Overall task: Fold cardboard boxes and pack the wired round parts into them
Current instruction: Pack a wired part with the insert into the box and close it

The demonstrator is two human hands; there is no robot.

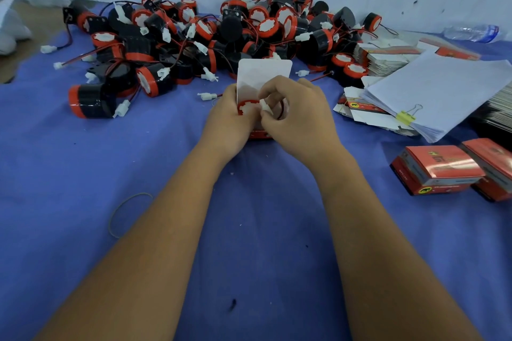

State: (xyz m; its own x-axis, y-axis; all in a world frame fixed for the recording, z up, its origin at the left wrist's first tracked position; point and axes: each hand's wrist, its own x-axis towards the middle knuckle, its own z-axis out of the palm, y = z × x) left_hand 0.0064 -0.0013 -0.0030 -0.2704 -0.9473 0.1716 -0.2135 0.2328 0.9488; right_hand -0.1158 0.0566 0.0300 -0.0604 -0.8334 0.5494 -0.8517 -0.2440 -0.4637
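One Part Goes In, Dozens Still Wait

One wired round part (247,107) sits in the mouth of a small cardboard box (263,75) at the middle of the blue cloth (83,174) — its red rim showing, its white flap standing up behind. Our left hand (228,122) is wrapped around the box and part, steadying them; our right hand (299,116) pinches the white connector (265,106) on the part's lead, with a loop of red wire (282,111) beside the fingers. We judge this to be the packing step: the part is seated and the lead is being tucked in. Next, we think, comes pressing wire and plug fully below the rim, then folding the flap down — a stray wire could jam it. Behind lies the heap of unpacked parts (210,33); to the right, flat box blanks (388,59), clipped papers (443,91) and two closed red boxes (440,169).
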